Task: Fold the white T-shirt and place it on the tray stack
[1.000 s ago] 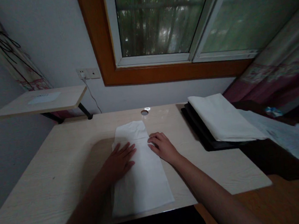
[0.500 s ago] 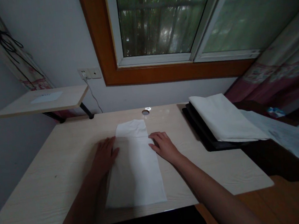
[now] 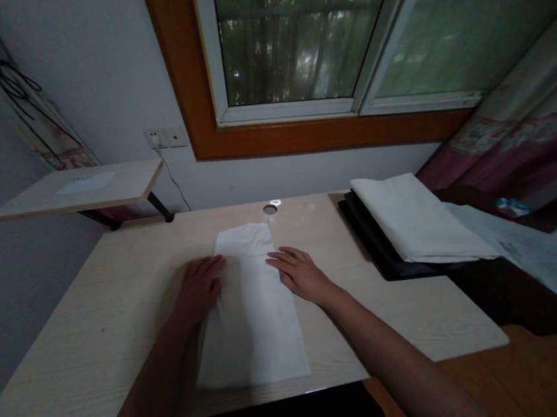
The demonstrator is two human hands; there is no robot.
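Note:
A long white folded cloth lies flat on the pale wooden table, running from near the front edge toward the window. My left hand rests palm down on the cloth's left edge, fingers stretched out. On the cloth's right edge lies my right hand, flat as well, fingers spread and pointing left. Neither hand grips anything.
A black tray at the table's right end carries a folded white cloth. More white fabric lies beyond it on a dark surface. A cable hole sits near the table's back edge. A small shelf sticks out at left.
My left hand slid from the middle of the cloth to its left edge. My right hand shifted slightly inward onto the right edge. The cloth looks narrower and flatter.

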